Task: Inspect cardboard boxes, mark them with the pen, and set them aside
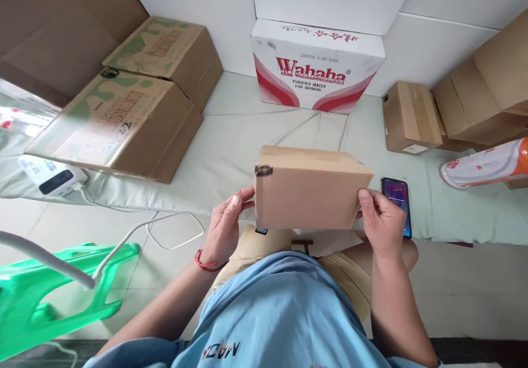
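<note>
A small brown cardboard box [307,197] is held up between my two hands, over the front edge of the covered table and above my lap. A dark smudged mark shows at its upper left corner. My left hand [229,222], with a red string bracelet at the wrist, grips the box's left side, some fingers hidden behind it. My right hand [381,219] pinches the right edge, thumb on the near face. Just beyond that hand lies a phone [398,203] with its screen lit.
A white and red Wahaha water carton [317,68] stands against the wall. Larger cardboard boxes [115,117] sit at left, above a white power strip [53,178]. At right are a small taped box [410,117] and an orange-white cylinder [484,164]. A green stool [74,307] stands lower left.
</note>
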Tool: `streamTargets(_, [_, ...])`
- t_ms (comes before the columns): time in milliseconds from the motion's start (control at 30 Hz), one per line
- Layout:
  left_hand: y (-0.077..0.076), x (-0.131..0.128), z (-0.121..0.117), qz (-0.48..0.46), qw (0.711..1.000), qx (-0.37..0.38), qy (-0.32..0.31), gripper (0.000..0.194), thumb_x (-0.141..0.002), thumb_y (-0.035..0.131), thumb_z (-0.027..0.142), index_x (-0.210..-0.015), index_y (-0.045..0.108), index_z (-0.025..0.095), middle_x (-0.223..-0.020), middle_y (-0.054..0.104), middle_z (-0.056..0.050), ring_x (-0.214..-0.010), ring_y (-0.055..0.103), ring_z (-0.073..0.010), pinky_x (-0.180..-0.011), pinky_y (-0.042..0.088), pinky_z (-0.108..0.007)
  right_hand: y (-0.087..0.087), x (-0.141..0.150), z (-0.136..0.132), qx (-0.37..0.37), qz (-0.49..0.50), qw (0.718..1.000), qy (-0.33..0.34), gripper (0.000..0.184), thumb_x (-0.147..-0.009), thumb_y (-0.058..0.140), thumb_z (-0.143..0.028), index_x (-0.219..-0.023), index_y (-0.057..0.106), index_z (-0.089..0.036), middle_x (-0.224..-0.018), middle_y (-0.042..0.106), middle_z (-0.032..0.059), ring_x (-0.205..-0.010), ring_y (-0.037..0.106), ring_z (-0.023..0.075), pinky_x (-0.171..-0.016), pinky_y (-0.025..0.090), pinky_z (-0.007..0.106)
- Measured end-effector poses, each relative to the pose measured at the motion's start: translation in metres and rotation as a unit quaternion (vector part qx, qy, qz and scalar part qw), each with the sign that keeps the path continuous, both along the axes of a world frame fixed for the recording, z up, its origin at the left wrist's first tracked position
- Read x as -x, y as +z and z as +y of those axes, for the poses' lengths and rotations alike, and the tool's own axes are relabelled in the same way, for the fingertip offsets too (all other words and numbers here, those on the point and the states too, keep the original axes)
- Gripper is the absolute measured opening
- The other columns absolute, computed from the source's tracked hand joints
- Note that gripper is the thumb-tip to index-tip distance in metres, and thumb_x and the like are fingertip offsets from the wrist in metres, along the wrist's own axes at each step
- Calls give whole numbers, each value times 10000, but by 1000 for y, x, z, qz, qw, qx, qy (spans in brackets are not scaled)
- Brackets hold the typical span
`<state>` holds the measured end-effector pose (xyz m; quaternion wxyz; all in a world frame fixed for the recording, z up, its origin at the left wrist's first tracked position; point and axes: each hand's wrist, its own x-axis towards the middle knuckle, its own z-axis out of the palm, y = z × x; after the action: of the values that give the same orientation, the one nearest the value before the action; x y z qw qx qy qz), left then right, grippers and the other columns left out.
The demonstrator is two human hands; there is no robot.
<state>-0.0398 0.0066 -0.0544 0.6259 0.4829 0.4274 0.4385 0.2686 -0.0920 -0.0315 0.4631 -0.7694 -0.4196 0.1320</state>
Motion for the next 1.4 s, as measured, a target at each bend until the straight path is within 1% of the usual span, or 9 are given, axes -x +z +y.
streamTargets(267, [11, -14, -9, 248, 960, -73, -109, 547, -1087, 581, 619, -1381, 710, 177, -1310, 786, -132, -1127, 766, -290, -926, 659, -425, -22, -41, 6, 94, 66, 993, -32, 549, -978, 627, -687, -1079, 841, -192, -917, 830, 91, -757, 742, 229, -685, 550, 314])
streamTargets(467, [7, -25, -16, 297, 840, -452, 48, 420, -1035, 713, 295, -1417, 614, 153, -1460, 669, -224, -1432, 623, -356, -1163, 578, -556, -45, -77, 15, 271, 77, 959, 36, 378, -708, 755, -458, -977, 821, -201, -775, 794, 74, -666, 676, 234, -617, 480, 317])
streamTargets(600, [13, -39, -10, 240, 794, -558, -26, 213, -1064, 637, 272, -1231, 685, 148, -1265, 786, -163, -1430, 652, -328, -1220, 542, -507, -48, -76, 29, 292, 82, 952, 38, 173, -643, 771, -404, -688, 731, -241, -671, 745, 58, -685, 662, 260, -610, 453, 319])
streamTargets(767, [-1, -61, 6, 238, 759, -605, -44, 211, -1090, 625, 314, -1221, 710, 173, -1202, 861, -94, -1202, 795, -251, -1116, 573, -409, -29, -82, 44, 263, 71, 962, -23, 211, -630, 806, -388, -591, 657, -243, -552, 641, 61, -581, 600, 258, -565, 390, 338])
streamTargets(900, [-15, -65, 13, 200, 747, -634, -2, 196, -1074, 628, 318, -1170, 739, 188, -1111, 880, -79, -1072, 831, -223, -982, 603, -371, 16, -90, 47, 142, 63, 982, -104, 302, -699, 789, -456, -633, 536, -303, -515, 489, -16, -476, 400, 172, -485, 283, 328])
streamTargets(1033, [-24, -65, 16, 173, 750, -638, 19, 198, -1048, 613, 297, -1154, 755, 208, -1080, 881, -66, -1026, 832, -220, -958, 615, -373, 71, -53, 68, -71, 201, 976, -36, 314, -677, 920, -374, -719, 623, -282, -616, 530, -29, -472, 421, 120, -428, 226, 280])
streamTargets(1133, [-34, -63, 19, 153, 753, -639, 27, 246, -1070, 562, 327, -1163, 734, 177, -1060, 868, -104, -1084, 815, -242, -1020, 617, -398, 91, 3, 102, 7, 253, 954, 162, 285, -793, 934, -430, -897, 763, -227, -717, 694, 18, -522, 514, 102, -455, 343, 235])
streamTargets(1267, [-52, -56, 23, 141, 753, -642, 37, 270, -1110, 542, 402, -1168, 675, 174, -1110, 850, -143, -1233, 775, -277, -1185, 551, -499, 71, 58, 152, 28, 261, 914, 311, 292, -770, 957, -353, -854, 713, -216, -689, 628, -35, -562, 463, 83, -504, 348, 220])
streamTargets(1400, [-66, -54, 22, 140, 760, -633, 38, 236, -1101, 584, 417, -1197, 639, 208, -1174, 837, -134, -1268, 767, -278, -1232, 509, -565, 34, 63, 175, -35, 263, 924, 277, 311, -837, 861, -285, -763, 564, -230, -596, 441, -93, -521, 327, 66, -506, 273, 219])
